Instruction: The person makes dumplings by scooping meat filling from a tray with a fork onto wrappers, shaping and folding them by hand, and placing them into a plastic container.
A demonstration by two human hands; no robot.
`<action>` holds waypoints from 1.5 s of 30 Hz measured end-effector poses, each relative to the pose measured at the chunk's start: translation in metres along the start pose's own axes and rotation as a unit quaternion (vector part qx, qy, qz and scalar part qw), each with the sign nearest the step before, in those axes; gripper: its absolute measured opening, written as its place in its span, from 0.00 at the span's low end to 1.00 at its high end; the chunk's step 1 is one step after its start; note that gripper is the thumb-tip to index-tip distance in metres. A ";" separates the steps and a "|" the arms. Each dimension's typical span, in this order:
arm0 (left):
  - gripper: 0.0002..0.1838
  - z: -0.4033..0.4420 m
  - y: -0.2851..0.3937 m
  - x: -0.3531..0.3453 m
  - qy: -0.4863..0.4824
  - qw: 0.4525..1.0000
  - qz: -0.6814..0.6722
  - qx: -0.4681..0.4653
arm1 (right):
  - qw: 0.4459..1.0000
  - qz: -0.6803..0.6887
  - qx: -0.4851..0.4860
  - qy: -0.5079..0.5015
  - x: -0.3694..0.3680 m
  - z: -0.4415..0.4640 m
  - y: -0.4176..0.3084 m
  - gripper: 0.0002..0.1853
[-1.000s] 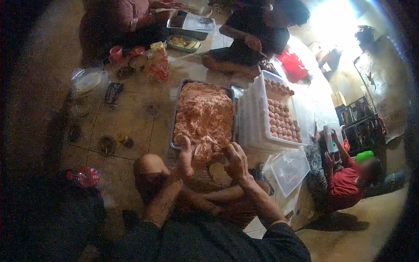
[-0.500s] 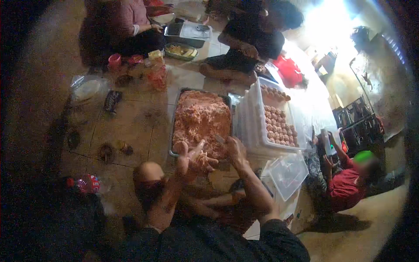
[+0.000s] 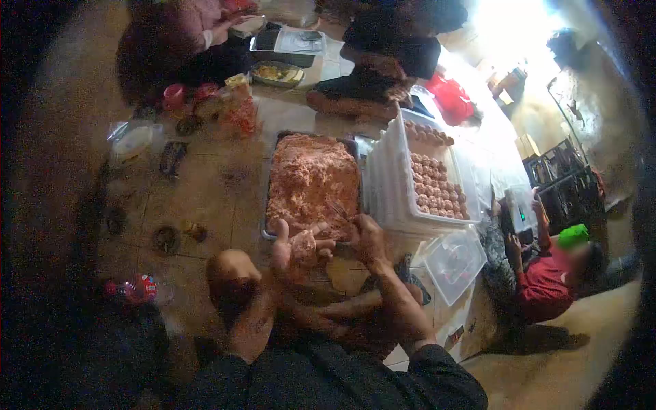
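A dark-rimmed tray [image 3: 265, 205] holds a mound of pinkish minced mixture [image 3: 314, 171]. Over its near edge my left hand [image 3: 287, 251] is palm up, fingers spread, with a lump of the mixture [image 3: 303, 244] resting on it. My right hand [image 3: 370, 240] is closed round the handle of a thin metal utensil [image 3: 339, 210], whose tip is at the mixture. To the right of the tray, a stack of clear plastic boxes [image 3: 386, 179] has rows of round balls [image 3: 437, 184] in the top one.
A clear lid [image 3: 456, 265] lies right of my legs. Two people sit beyond the tray, near a bowl of food [image 3: 277, 74] and a lidded box [image 3: 288, 41]. Another person in red [image 3: 544, 290] sits at right. A plastic bag [image 3: 134, 142] and red-labelled bottle [image 3: 140, 290] are at left.
The utensil has come away from my left hand to the mixture. My left hand has opened out with a lump on it. The whole view has shifted slightly.
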State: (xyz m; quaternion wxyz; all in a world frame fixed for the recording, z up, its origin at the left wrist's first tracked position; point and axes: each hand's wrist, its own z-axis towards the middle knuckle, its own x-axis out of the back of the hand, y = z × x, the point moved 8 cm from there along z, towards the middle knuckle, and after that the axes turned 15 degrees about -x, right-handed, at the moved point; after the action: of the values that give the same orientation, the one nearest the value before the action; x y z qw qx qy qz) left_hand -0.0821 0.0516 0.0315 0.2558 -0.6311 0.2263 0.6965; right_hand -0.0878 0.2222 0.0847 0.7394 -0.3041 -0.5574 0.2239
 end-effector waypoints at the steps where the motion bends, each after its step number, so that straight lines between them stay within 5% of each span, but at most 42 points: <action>1: 0.58 0.000 0.003 0.004 0.004 1.000 0.001 -0.008 | 1.000 0.004 0.002 -0.008 0.002 -0.002 -0.013 0.08; 3: 0.57 0.000 0.013 0.035 0.127 0.989 0.046 -0.064 | 0.986 0.098 -0.131 -0.034 0.014 -0.007 -0.029 0.10; 6: 0.57 0.004 0.009 0.007 0.068 0.991 0.049 -0.104 | 0.996 0.064 -0.036 -0.041 0.024 -0.021 -0.069 0.11; 8: 0.57 0.005 0.004 -0.005 0.117 0.986 0.068 -0.099 | 0.994 0.027 0.050 -0.096 0.000 -0.037 -0.049 0.16; 10: 0.57 0.004 0.004 -0.001 0.164 0.978 0.090 -0.097 | 0.994 -0.015 0.025 -0.105 0.000 -0.050 -0.061 0.13; 13: 0.55 0.010 0.014 0.001 0.099 0.982 0.078 -0.139 | 0.988 -0.055 0.004 -0.143 0.007 -0.049 -0.080 0.13; 15: 0.55 0.010 0.014 0.012 0.096 0.982 0.103 -0.128 | 0.997 0.043 -0.001 -0.071 0.021 -0.043 -0.094 0.16; 21: 0.54 0.009 0.027 0.026 0.136 0.971 0.076 -0.180 | 0.997 0.038 0.008 -0.065 0.023 -0.047 -0.094 0.15; 25: 0.46 0.007 0.025 -0.013 0.125 0.977 0.014 -0.175 | 0.976 0.137 -0.084 -0.147 0.005 -0.047 -0.045 0.13; 27: 0.54 0.007 0.022 -0.046 0.017 0.989 -0.057 -0.137 | 0.991 -0.060 0.108 -0.042 0.029 -0.045 -0.077 0.13; 29: 0.54 0.017 0.031 -0.005 -0.010 0.984 -0.002 -0.178 | 0.993 -0.047 0.111 -0.002 0.040 -0.048 -0.084 0.12; 32: 0.54 0.017 0.019 0.034 0.095 0.988 0.090 -0.086 | 0.994 -0.007 0.105 -0.004 0.044 -0.045 -0.078 0.12; 34: 0.48 0.014 0.011 -0.013 0.106 0.982 0.057 -0.146 | 0.987 -0.120 0.086 -0.060 0.025 -0.046 -0.056 0.13; 36: 0.46 0.015 0.021 -0.013 0.110 0.976 0.043 -0.184 | 0.992 -0.097 0.081 -0.029 0.043 -0.047 -0.077 0.13; 39: 0.47 0.012 0.021 -0.020 -0.068 0.978 -0.164 -0.110 | 0.998 -0.033 0.044 -0.013 0.046 -0.050 -0.077 0.13; 41: 0.49 0.011 0.023 0.011 0.106 0.972 0.048 -0.204 | 1.000 0.004 0.017 -0.022 0.035 -0.051 -0.067 0.13; 43: 0.50 0.010 0.018 -0.002 0.108 0.971 0.000 -0.215 | 0.971 0.182 -0.134 -0.073 0.009 -0.054 -0.042 0.13; 45: 0.51 0.012 0.017 0.002 0.110 0.966 -0.046 -0.231 | 0.982 0.141 -0.117 -0.044 0.009 -0.053 -0.054 0.11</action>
State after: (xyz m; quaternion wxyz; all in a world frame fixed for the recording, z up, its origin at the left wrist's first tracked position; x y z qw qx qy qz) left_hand -0.1023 0.0461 0.0305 0.1084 -0.7553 0.0565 0.6439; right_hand -0.0347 0.1789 0.1181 0.6345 -0.4533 -0.5636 0.2726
